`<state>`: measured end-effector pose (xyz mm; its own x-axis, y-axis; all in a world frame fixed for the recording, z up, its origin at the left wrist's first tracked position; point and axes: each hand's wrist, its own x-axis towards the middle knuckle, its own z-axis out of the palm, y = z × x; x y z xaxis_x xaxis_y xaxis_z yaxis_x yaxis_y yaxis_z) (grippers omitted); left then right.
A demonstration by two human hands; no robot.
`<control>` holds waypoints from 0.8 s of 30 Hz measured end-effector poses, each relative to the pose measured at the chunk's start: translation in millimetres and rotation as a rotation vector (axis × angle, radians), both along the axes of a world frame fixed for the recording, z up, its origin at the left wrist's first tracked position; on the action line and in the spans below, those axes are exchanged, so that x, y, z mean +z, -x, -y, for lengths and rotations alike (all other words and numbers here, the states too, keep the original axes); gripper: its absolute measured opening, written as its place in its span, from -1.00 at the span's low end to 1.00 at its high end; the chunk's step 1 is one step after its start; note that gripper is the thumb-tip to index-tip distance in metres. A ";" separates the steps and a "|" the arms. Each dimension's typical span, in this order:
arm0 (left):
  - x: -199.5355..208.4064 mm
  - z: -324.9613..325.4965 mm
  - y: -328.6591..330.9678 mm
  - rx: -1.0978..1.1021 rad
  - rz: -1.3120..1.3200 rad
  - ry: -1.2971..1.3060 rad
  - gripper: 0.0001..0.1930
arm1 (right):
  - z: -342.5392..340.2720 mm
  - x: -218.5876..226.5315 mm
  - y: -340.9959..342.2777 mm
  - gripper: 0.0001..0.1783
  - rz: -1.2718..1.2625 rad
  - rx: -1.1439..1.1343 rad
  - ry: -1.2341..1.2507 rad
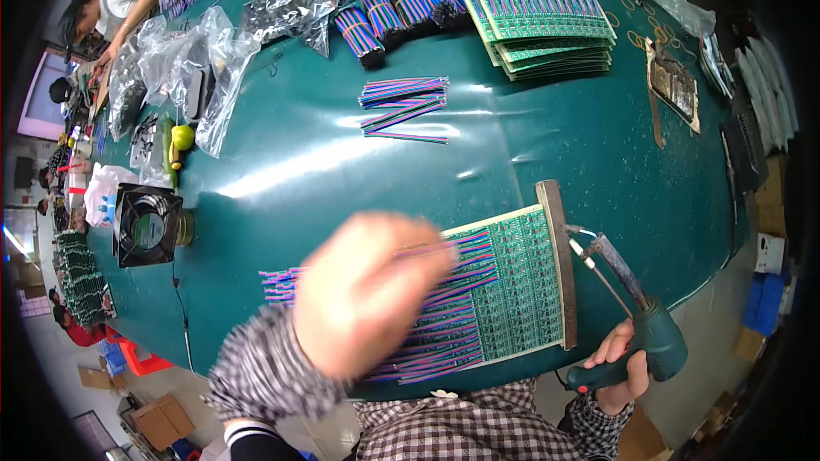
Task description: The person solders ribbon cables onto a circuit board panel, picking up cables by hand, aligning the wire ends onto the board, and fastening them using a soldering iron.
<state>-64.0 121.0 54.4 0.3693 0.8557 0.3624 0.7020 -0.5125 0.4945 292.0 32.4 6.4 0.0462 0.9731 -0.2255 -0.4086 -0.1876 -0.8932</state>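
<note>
My left hand (pixel 363 290), smeared by motion, hovers over the left part of a green circuit board panel (pixel 521 290). Its fingers are pinched together, and a blurred multicoloured wire strip (pixel 427 250) shows at the fingertips. Rows of blue, pink and black wire strips (pixel 436 337) run leftward from the panel; my hand hides some of them. A metal bar (pixel 557 265) lies along the panel's right edge. At the lower right, my right hand (pixel 622 367) is wrapped round the handle of a green soldering gun (pixel 662 341). The gun's tip points up and left, close to the bar.
Loose wire strips (pixel 403 107) lie mid-table, with banded wire bundles (pixel 397 4) behind. Stacked wired panels (pixel 538 17) stand at the back right near a tip-cleaning tray (pixel 673 85). On the left are a fan (pixel 147 226), plastic bags (pixel 184 60) and another person's arm (pixel 132 21).
</note>
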 end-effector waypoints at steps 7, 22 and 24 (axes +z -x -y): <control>-55.7 -103.3 39.2 -0.119 -0.623 -0.140 -0.75 | -9.1 -1.9 6.2 -0.36 -0.006 -0.011 -0.019; -62.6 -115.6 29.5 0.003 -0.572 -0.144 -0.82 | 4.6 -4.7 0.5 -0.37 -0.026 -0.044 -0.035; -60.6 -106.1 35.3 0.019 -0.510 -0.118 -0.81 | 7.9 -3.8 -0.2 -0.39 -0.019 -0.044 -0.051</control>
<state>-99.3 227.1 -6.2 0.5090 0.8280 0.2352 0.8482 -0.5290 0.0265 292.2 24.5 2.6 0.0853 0.9804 -0.1773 -0.4320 -0.1240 -0.8933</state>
